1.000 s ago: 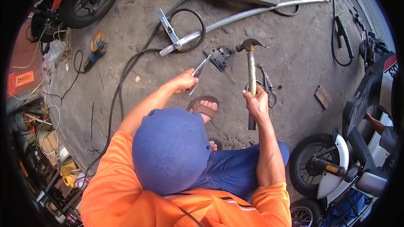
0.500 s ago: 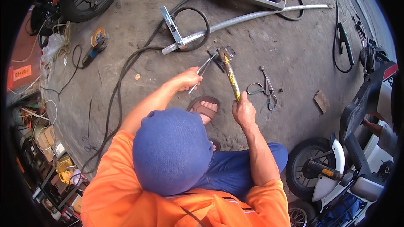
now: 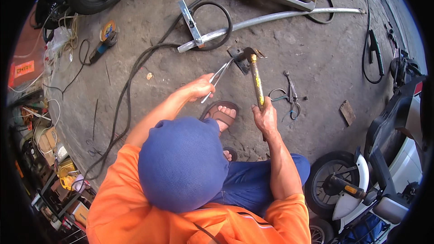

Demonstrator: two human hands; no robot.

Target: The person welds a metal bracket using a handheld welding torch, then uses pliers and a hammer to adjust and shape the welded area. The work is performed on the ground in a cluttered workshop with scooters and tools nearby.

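My left hand [image 3: 202, 87] is closed around slim silver tongs [image 3: 219, 79], whose far end meets a dark metal piece [image 3: 242, 65] on the ground. In my right hand [image 3: 265, 118] is a hammer [image 3: 256, 77] with a worn yellow handle. Its dark head is over the right side of the metal piece; whether they touch I cannot tell. My sandalled foot [image 3: 223, 114] rests just behind the tongs. Scissors-like tools [image 3: 290, 97] lie right of the hammer. A rounded blue cloth-covered shape [image 3: 183, 165] hides part of my body.
Ahead lies a long silver tube [image 3: 266, 22] with a metal bracket [image 3: 191, 23] at its near end. Black cable [image 3: 135, 74] snakes along the left, near an angle grinder [image 3: 104, 45]. Part of a motorbike [image 3: 332, 180] stands at right; a small wooden piece [image 3: 347, 112] lies on the ground.
The hammer has shifted right and its head has turned, uncovering more of the dark metal piece. The left hand keeps its hold on the tongs. The whole view has shifted slightly.
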